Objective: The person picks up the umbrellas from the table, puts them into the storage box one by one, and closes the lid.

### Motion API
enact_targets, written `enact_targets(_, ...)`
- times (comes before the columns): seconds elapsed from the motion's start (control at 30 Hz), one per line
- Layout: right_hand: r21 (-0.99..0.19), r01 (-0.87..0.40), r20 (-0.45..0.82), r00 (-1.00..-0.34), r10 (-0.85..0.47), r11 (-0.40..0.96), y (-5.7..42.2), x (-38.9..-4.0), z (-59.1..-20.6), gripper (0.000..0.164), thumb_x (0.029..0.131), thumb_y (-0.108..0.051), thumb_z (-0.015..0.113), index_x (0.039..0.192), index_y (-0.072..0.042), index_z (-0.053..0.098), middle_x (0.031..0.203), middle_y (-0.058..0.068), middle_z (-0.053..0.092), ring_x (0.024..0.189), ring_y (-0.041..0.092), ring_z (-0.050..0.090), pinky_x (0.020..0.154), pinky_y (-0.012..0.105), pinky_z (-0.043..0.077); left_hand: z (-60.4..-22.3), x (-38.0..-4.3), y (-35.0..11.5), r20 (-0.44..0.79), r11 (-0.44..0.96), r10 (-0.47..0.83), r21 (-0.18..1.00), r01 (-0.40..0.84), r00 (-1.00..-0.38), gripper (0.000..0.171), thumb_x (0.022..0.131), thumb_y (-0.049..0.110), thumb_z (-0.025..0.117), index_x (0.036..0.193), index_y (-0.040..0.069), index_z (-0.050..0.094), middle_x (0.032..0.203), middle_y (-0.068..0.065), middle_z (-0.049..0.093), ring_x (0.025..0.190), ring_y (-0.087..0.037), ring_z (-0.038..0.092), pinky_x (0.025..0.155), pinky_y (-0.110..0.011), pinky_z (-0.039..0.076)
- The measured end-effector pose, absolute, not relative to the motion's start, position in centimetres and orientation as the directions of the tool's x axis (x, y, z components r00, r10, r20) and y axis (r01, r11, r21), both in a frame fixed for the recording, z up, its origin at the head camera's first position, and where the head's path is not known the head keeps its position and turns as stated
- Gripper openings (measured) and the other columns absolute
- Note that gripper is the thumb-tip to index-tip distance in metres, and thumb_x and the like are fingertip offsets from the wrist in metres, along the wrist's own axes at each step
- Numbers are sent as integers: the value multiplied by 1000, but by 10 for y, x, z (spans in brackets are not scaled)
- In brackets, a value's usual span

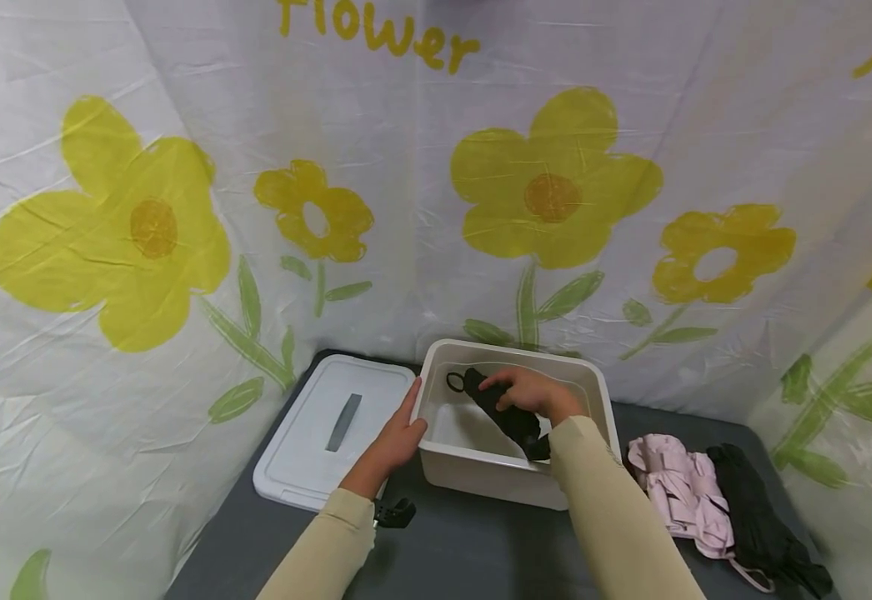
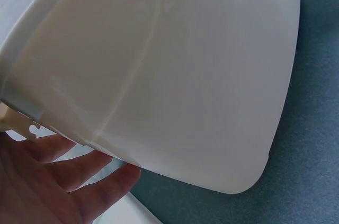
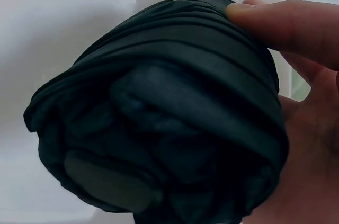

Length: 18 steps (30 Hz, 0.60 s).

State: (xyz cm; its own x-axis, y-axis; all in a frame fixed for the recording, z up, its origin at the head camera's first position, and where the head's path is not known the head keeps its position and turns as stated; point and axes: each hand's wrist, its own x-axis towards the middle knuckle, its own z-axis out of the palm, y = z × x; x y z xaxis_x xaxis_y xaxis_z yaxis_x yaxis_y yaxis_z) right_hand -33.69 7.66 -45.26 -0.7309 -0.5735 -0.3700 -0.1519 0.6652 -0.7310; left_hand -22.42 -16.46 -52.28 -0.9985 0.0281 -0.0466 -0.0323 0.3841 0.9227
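A white plastic storage box (image 1: 481, 479) stands on the dark table. Inside it, a black folded umbrella (image 1: 492, 400) with a wrist loop lies at a slant. My right hand (image 1: 529, 393) reaches over the front rim and grips this umbrella; its rolled dark fabric (image 3: 175, 65) fills the right wrist view, with thumb and fingers around one side. Against the box's left side rests my left hand (image 1: 394, 437), its fingers fairly straight along the outer wall, as the left wrist view (image 2: 63, 181) also shows.
To the box's left lies a white lid (image 1: 301, 442) with a grey handle. At the right are a pink folded umbrella (image 1: 679, 492) and another black folded umbrella (image 1: 759, 508). A white curtain (image 1: 406, 108) painted with yellow flowers hangs behind the table.
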Motion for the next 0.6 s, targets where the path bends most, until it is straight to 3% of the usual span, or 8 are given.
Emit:
enact_targets(0.27,-757,-72,-412,-719,-560,649,68,-339,-461,51,84,4,58,133,-9,59,150,17,39,121,29,52,87,35,50,-521,-223,-165,-44,375,34,927,-28,-998,72,94,11,38,157,27,7,163,-9,15,146,-35,24,111,-61,25)
enact_targets(0.43,-750,-50,-437,-711,-551,659,64,-340,-468,50,86,5,57,134,-8,57,152,18,36,129,34,46,92,40,49,-524,-224,-165,-33,370,39,929,-16,-999,72,93,11,38,157,26,7,163,-9,15,146,-34,24,112,-60,25)
enact_targets(0.6,-735,16,-493,-699,-519,677,59,-341,-473,53,85,4,57,136,-10,55,147,18,41,112,30,55,84,46,51,-527,-225,-165,-23,367,40,930,-7,-999,73,93,11,38,157,26,7,163,-9,16,145,-34,26,111,-61,26)
